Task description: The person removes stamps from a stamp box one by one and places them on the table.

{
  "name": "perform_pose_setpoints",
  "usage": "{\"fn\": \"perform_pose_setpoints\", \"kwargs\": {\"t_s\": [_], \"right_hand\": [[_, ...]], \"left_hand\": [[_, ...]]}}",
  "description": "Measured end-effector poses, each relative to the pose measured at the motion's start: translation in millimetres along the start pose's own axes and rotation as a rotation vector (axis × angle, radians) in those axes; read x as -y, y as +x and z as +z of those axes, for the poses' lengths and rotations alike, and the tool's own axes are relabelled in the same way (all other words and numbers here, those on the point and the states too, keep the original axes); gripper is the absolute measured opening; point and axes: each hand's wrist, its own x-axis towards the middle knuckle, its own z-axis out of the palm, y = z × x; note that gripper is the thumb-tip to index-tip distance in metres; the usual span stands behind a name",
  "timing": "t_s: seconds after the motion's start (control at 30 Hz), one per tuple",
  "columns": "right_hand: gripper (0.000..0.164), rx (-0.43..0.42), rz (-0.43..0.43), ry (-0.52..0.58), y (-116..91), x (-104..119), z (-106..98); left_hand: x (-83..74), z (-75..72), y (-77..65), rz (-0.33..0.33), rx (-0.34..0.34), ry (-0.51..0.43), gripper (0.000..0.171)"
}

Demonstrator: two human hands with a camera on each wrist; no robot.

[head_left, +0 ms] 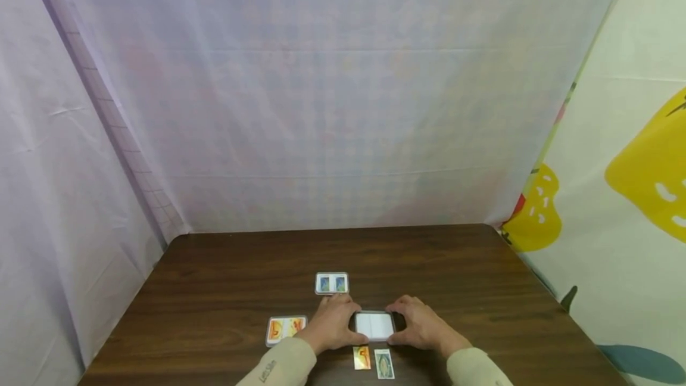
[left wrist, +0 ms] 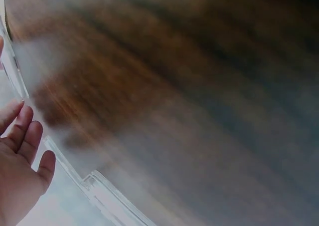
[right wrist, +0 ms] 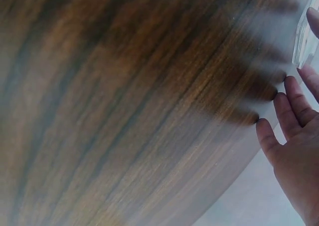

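Observation:
A clear flat case (head_left: 374, 326) with plain white panels lies on the table between both hands in the head view. My left hand (head_left: 334, 323) holds its left end, thumb at the near corner and forefinger at the far corner. At the opposite end, my right hand (head_left: 420, 324) grips it in the same way. Just below the case lie an orange picture card (head_left: 362, 358) and a blue-green picture card (head_left: 384, 364). In the right wrist view, the fingers (right wrist: 294, 99) are spread by the case's clear edge (right wrist: 301, 41).
Beyond the left hand is a clear case with two blue pictures (head_left: 332, 283). Left of that hand lies another with orange pictures (head_left: 286, 329), partly behind the forearm. The brown wooden table (head_left: 225, 279) ends at a pale curtain (head_left: 321, 106).

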Motion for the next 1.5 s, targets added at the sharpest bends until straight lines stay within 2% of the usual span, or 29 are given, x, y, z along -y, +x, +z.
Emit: {"fn": "perform_pose_setpoints", "kwargs": {"t_s": [0.8,1.0,1.27,1.5], "right_hand": [[0.062,0.016,0.005,-0.041,0,2,2],[0.063,0.016,0.015,-0.039,0,3,3],[0.068,-0.001,0.034,-0.016,2,4,2],[0.067,-0.02,0.017,0.013,1,7,1]], "left_hand": [[-2.5,-0.8,-1.1,-0.023,0.025,0.03,0.061],[-3.9,-2.4,-0.9,-0.034,0.05,0.041,0.062],[-3.6,-8.1,-2.0,-0.064,0.072,-0.013,0.077],[-1.4,-15.4,-8.4,-0.052,0.047,-0.057,0.071]]}}
